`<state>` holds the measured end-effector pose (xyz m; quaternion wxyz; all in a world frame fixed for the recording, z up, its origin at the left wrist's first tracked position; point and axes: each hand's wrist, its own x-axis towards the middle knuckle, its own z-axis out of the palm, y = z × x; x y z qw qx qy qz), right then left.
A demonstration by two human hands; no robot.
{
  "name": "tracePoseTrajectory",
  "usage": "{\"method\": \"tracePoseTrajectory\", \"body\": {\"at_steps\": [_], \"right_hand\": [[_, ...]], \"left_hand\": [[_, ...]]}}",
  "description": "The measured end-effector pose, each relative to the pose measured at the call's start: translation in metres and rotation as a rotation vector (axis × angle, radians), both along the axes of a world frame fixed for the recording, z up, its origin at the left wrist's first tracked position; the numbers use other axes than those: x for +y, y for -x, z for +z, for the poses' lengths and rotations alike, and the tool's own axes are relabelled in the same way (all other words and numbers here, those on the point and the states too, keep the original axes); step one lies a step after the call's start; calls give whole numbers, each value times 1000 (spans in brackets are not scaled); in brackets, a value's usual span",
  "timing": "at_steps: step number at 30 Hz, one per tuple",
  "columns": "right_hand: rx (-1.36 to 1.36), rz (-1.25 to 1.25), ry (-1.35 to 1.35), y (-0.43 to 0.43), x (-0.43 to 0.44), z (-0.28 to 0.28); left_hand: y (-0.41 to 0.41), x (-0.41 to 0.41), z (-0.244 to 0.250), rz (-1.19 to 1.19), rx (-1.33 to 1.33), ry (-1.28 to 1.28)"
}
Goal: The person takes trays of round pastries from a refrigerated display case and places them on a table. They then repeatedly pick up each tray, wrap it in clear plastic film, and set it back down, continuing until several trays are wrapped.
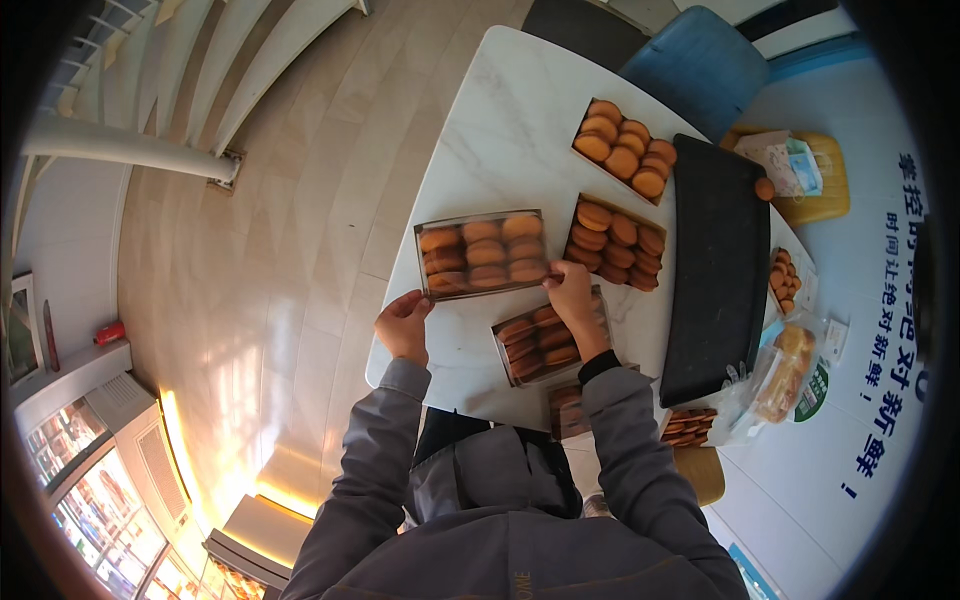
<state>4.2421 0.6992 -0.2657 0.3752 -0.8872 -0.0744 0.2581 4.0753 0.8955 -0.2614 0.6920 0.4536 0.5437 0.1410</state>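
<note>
A shallow box [484, 251] of round brown filled cakes, with what looks like a clear lid, is on or just above the white marble-patterned table [510, 112]. My left hand [403, 326] pinches its near left corner between thumb and fingers. At the near right corner, my right hand [571, 292] grips the edge. Beneath my right wrist lies another covered box [544, 341] of cakes, partly hidden by the arm. Two more boxes of cakes, one to the right [616, 241] and one farther back [624, 148], show no clear lid.
A long black baking tray [716, 270] lies along the table's right side, with a single cake [763, 188] at its edge. Beyond it are a bagged loaf [786, 367] and a pile of cakes [784, 281]. A blue chair [697, 67] stands at the far end. Another box [568, 411] sits beneath my right forearm.
</note>
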Motion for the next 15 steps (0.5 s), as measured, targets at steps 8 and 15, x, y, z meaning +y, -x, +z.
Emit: {"method": "tracePoseTrajectory", "body": {"at_steps": [8, 15], "right_hand": [[-55, 56, 72, -1, -1, 3], [-59, 29, 32, 2, -1, 1]], "left_hand": [[-3, 9, 2, -8, -92, 161], [-3, 8, -13, 14, -79, 112]]}}
